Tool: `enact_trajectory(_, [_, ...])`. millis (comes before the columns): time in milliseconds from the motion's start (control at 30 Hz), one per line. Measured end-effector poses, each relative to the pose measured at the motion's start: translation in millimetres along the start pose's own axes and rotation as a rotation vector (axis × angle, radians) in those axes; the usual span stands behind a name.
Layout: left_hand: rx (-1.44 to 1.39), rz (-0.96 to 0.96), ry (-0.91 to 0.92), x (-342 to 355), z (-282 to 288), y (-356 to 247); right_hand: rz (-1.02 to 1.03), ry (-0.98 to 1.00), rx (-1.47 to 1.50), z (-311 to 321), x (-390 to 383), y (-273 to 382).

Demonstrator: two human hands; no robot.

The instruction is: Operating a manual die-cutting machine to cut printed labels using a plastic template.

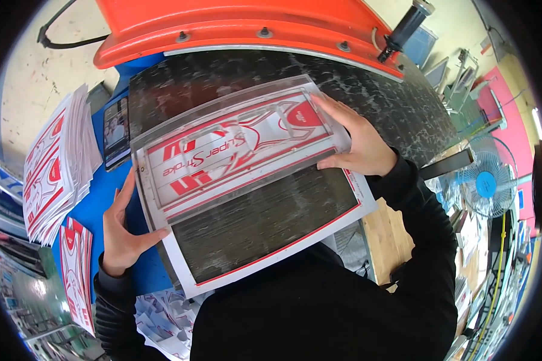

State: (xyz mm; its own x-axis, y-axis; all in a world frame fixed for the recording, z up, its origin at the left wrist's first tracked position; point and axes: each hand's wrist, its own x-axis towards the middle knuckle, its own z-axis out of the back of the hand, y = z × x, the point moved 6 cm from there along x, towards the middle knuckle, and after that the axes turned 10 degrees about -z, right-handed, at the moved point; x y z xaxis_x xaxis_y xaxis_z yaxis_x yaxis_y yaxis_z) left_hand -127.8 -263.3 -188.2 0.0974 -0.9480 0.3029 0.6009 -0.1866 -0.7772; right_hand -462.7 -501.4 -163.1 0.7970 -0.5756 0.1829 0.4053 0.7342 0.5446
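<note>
A clear plastic cutting die (247,194), a thick see-through block, lies over the far half of a red-and-white printed sheet (337,225). My left hand (123,228) grips its left end, fingers along the side and thumb at the near corner. At the right end, my right hand (364,141) clasps the block with fingers on the far side and thumb on the near edge. The sheet's near half has a rectangular opening that shows the scuffed dark board (259,231) beneath. Through the die, red lettering and curved shapes are visible.
An orange-red machine beam (235,18) with bolts spans the far side. On the left are a tall stack of printed sheets (60,162), a phone (116,131) and narrow cut prints (75,274). Paper scraps (162,322) lie below; a fan (485,183) stands right.
</note>
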Motion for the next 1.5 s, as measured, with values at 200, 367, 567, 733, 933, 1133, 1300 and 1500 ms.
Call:
enact_trajectory(200, [-0.039, 0.010, -0.017, 0.8, -1.7, -2.3, 0.016, 0.004, -0.015, -1.8, -1.0, -0.1])
enact_trajectory(367, [-0.057, 0.006, -0.011, 1.6, -1.7, 0.6, 0.035, -0.008, -0.014, -3.4, 1.3, -4.8])
enact_trajectory(567, [-0.101, 0.004, -0.025, 1.1, -3.2, -2.2, 0.026, -0.013, -0.009, -3.7, 1.1, -6.7])
enact_trajectory(733, [-0.100, -0.035, -0.025, -0.7, -2.3, 1.9, 0.012, -0.001, -0.003, -6.3, 1.4, -9.2])
enact_trajectory(933, [-0.130, -0.033, -0.015, -1.3, -3.7, 0.7, 0.045, -0.034, -0.060, -5.7, -1.3, -6.8])
enact_trajectory(1133, [-0.141, -0.020, -0.017, 0.4, -3.4, -0.1, 0.034, -0.025, -0.050, -6.1, 0.0, -10.6])
enact_trajectory(1300, [-0.116, -0.029, -0.015, 0.6, -3.1, -0.7, 0.012, 0.001, -0.018, -7.3, 1.3, -13.7])
enact_trajectory(1500, [-0.114, -0.020, -0.020, 0.5, -3.7, -1.4, 0.028, -0.003, -0.027, -6.7, 0.9, -13.0])
